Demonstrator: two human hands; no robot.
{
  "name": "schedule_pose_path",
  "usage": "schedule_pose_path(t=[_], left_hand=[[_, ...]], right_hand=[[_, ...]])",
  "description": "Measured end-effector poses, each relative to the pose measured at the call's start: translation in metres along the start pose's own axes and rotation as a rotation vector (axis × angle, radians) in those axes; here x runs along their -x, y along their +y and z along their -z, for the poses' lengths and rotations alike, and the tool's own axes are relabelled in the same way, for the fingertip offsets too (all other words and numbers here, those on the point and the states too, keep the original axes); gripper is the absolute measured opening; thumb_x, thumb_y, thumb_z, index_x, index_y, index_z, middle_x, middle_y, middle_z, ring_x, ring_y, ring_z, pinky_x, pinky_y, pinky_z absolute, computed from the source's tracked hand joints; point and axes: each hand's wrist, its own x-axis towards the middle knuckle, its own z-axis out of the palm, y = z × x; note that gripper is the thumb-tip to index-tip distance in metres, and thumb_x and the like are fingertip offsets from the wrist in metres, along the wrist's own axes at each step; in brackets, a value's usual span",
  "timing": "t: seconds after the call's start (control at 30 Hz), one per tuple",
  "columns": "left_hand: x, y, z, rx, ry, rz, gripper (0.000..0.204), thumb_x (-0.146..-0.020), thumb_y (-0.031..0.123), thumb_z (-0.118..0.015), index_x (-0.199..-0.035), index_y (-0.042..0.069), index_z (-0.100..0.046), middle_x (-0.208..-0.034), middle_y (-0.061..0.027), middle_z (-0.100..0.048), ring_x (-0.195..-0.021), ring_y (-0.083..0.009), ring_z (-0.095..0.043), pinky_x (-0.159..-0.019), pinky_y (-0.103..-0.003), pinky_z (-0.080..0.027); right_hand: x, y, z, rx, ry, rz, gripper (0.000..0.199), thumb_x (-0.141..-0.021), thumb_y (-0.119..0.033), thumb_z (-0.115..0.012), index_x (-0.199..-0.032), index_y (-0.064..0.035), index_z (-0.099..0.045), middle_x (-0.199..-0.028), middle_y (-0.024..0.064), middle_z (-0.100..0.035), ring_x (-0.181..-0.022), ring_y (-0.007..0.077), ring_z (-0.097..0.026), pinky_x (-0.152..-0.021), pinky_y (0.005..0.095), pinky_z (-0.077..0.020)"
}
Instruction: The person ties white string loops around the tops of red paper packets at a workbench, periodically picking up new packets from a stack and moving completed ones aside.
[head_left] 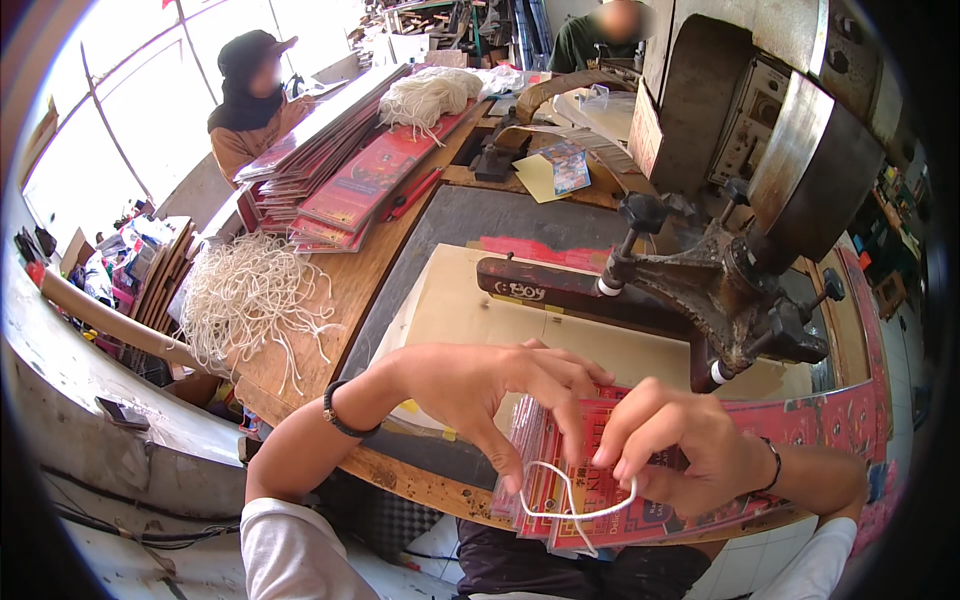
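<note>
At the near edge of the wooden table point(345, 290), the left hand point(490, 385) pinches the top of a stack of flat red printed bags point(640, 500) between thumb and fingers, while the right hand point(680, 450) grips the same stack from the other side, fingertips closed on a white cord loop point(575, 500) that curls across the front bag. Just behind the hands a dark iron press machine point(740, 280) rises over a beige board point(500, 320), crowding the space above the stack. Farther left lies a loose heap of white cords point(250, 295), and beyond it piles of red bags point(340, 170) beside a seated person in a dark head covering point(250, 95)
</note>
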Motion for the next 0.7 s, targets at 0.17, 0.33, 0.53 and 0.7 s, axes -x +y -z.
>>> schedule_pose_path(t=[0.17, 0.33, 0.53, 0.7], left_hand=[[0.003, -0.007, -0.001, -0.027, 0.001, -0.074, 0.025, -0.076, 0.034, -0.086, -0.092, 0.017, -0.079, -0.131, -0.0141, -0.057, -0.137, -0.042, -0.041, -0.106, -0.056, -0.033], [0.005, -0.008, -0.001, -0.029, 0.034, -0.067, 0.022, -0.079, 0.033, -0.084, -0.085, 0.013, -0.076, -0.128, -0.0153, -0.059, -0.138, -0.0418, -0.04, -0.106, -0.055, -0.032], [0.004, -0.015, -0.003, 0.09, 0.075, -0.06, 0.026, -0.081, 0.024, -0.084, -0.082, 0.009, -0.063, -0.108, -0.0068, -0.068, -0.135, -0.0378, -0.046, -0.107, -0.054, -0.033], [0.004, -0.005, -0.008, 0.12, 0.18, 0.036, 0.027, -0.081, 0.025, -0.084, -0.09, 0.008, -0.065, -0.107, -0.006, -0.07, -0.132, -0.0359, -0.049, -0.11, -0.054, -0.034]], right_hand=[[0.006, 0.003, -0.003, 0.005, 0.278, -0.042, 0.014, -0.09, -0.009, -0.072, -0.101, -0.0059, -0.064, -0.088, 0.0074, -0.065, -0.076, 0.0185, -0.061, -0.069, 0.0298, -0.0498], [0.003, -0.014, 0.009, 0.042, 0.322, 0.214, 0.024, -0.091, -0.012, -0.073, -0.105, -0.0081, -0.054, -0.085, 0.0081, -0.068, -0.078, 0.0201, -0.061, -0.069, 0.0277, -0.051], [0.007, -0.044, 0.022, -0.067, 0.413, 0.281, 0.037, -0.093, -0.018, -0.071, -0.114, -0.013, -0.041, -0.09, 0.0089, -0.065, -0.083, 0.0226, -0.057, -0.061, 0.0306, -0.0549], [0.004, -0.043, 0.021, 0.04, 0.573, 0.456, 0.034, -0.083, -0.022, -0.082, -0.099, -0.0155, -0.053, -0.08, 0.0031, -0.051, -0.078, 0.0159, -0.051, -0.054, 0.0266, -0.05]])
